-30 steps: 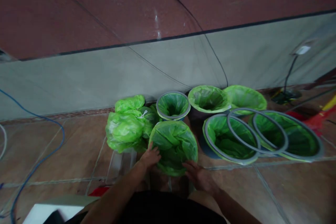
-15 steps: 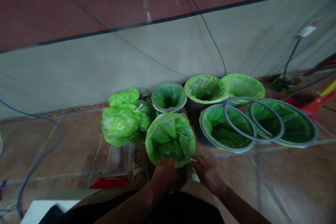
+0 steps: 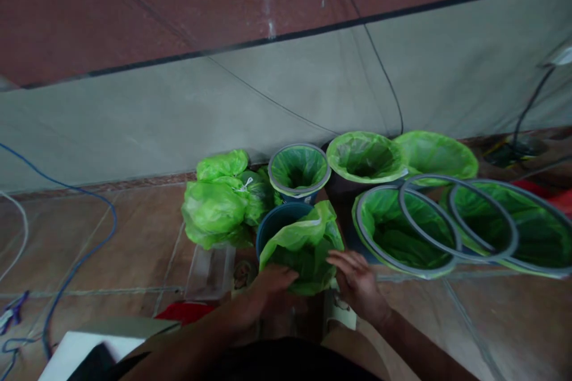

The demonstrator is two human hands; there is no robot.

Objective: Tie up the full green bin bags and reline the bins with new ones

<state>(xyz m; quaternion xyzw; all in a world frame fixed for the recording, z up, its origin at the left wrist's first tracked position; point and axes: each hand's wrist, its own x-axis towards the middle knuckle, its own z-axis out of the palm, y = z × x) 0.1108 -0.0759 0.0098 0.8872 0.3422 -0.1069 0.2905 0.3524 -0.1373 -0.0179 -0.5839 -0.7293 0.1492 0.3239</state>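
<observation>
Blue bin point(image 3: 281, 214) on the tiled floor point(image 3: 138, 244), between the feet, far-left rim bare. Green bag point(image 3: 308, 244) sits over the near-right part of the blue bin, mouth open, sides crumpled. Right hand point(image 3: 357, 280), right of the blue bin, has fingers bent and gripping the bag's right edge. Left hand point(image 3: 272, 283), at the blue bin's near side, has fingers on the bag's near-left edge; blurry, can't tell if clenched on it. Just behind the blue bin: ringed bin point(image 3: 308, 197), green-lined. Left of it: stuffed green bags point(image 3: 214, 208); near-left: clear tray point(image 3: 210, 271). Right of it: two ringed, lined bins point(image 3: 404, 268), loose grey ring point(image 3: 515, 232) across them. Behind-right: two more lined bins point(image 3: 366, 178). Far left of it: blue cable point(image 3: 89, 255).
</observation>
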